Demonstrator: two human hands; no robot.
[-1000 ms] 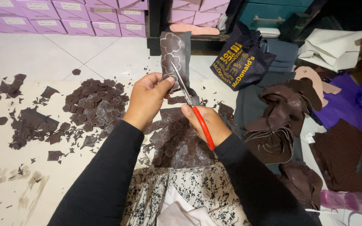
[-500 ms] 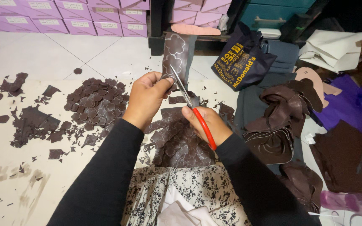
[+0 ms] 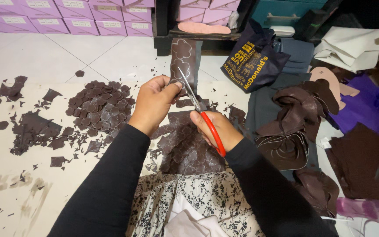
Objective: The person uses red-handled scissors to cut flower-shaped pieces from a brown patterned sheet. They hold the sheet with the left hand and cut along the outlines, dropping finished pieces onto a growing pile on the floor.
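Brown leatherette strip [image 3: 185, 61], printed with pale flower outlines, stands upright between the hands, and compared with a second ago it has barely shifted — the scissors [image 3: 200, 109] have crept a little further up along its edge, so the cut around one flower shape looks to be partway through. The left hand [image 3: 153, 103] has its fingers pinched together on the strip's lower edge; the right hand [image 3: 216, 129] is closed through the red handles, blades slightly apart against the material. Below the hands a larger printed sheet [image 3: 185, 149] lies over the lap. On the pale floor mat [image 3: 18, 193], toward its far edge, sits a heap of cut flower pieces [image 3: 99, 109], with offcuts [image 3: 36, 129] scattered to the left. Pink shoe boxes [image 3: 66, 17] line the back wall, and a dark blue bag [image 3: 253, 61] and piled brown scraps [image 3: 294, 127] lie to the right.
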